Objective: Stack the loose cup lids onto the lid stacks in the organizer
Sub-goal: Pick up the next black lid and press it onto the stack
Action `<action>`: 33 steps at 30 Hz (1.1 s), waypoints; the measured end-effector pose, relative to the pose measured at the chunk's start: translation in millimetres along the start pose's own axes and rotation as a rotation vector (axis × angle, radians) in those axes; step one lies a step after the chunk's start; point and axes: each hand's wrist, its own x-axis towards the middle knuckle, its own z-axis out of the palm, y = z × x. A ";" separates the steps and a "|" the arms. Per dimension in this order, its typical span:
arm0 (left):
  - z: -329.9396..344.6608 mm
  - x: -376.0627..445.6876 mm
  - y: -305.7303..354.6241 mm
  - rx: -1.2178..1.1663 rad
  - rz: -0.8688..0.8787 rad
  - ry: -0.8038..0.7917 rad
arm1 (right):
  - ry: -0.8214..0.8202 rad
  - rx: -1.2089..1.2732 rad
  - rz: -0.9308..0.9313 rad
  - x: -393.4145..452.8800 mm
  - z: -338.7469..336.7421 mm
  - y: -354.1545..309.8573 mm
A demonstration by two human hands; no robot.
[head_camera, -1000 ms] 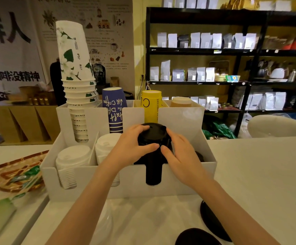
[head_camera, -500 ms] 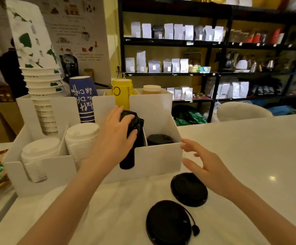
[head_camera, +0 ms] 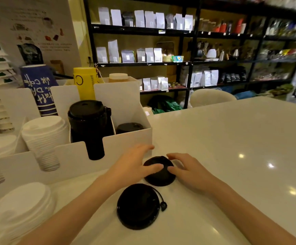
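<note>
Here 1 black lid (head_camera: pixel 159 171) lies flat on the white worktop (head_camera: pixel 232 142) between both hands: the left hand (head_camera: pixel 134 165) rests fingertips on its left edge, the right hand (head_camera: pixel 188 169) touches its right edge, each grip loose and spread, not closed. A 2nd black lid (head_camera: pixel 138 206) lies just nearer than the grip. Beyond the grip, the organizer (head_camera: pixel 126 138) holds 2 black lid stacks.
</note>
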 end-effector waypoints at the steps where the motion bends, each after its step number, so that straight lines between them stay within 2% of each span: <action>1: 5.6 1.9 -2.4 0.023 -0.022 -0.065 | 0.009 0.000 -0.011 -0.7 0.0 -1.2; 3: 15.6 4.2 -7.3 0.047 -0.049 -0.147 | 0.022 0.009 -0.029 -3.1 -0.9 -3.9; 5: 22.4 4.5 -9.8 0.052 -0.062 -0.160 | 0.014 0.019 -0.041 -5.0 -1.7 -5.8; 11: 28.9 6.0 -11.5 0.019 -0.031 -0.093 | 0.011 0.067 -0.040 -3.7 0.7 -3.6; 14: 25.8 6.8 -12.5 -0.002 -0.025 -0.066 | 0.039 0.206 0.015 -1.0 2.5 0.9; 22: -19.1 4.7 -0.5 -0.131 0.075 0.136 | 0.268 0.294 -0.116 9.8 -23.5 -25.9; 29: -72.6 -6.4 -3.4 -0.229 0.160 0.333 | 0.357 0.355 -0.282 26.9 -43.2 -81.4; 33: -98.9 -7.8 -16.2 -0.335 0.197 0.444 | 0.397 0.499 -0.341 43.5 -43.1 -114.4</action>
